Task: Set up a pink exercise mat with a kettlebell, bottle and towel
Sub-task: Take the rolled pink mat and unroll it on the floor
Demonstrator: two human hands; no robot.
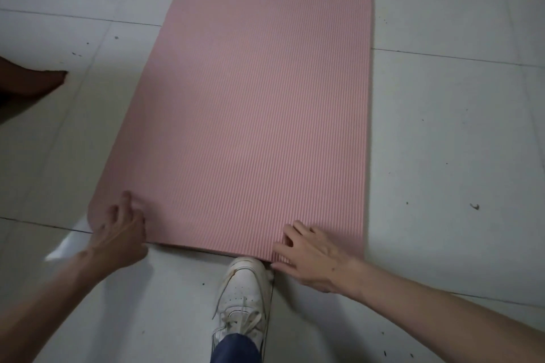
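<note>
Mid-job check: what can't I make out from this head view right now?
- Far end of the pink mat: cut off by the top edge.
- Kettlebell, bottle, towel: none in frame.
- Dark shape at left: cut off, unidentifiable.
- Mat's near corners: covered by left hand and right hand.

No text, label, brand, number or sign can be read anywhere in the view. The pink mat [253, 103] shows only plain ribbing with no print, the white shoe [244, 295] at 6 o'clock carries no legible mark, and the floor tiles [457, 141] bear only specks.
</note>
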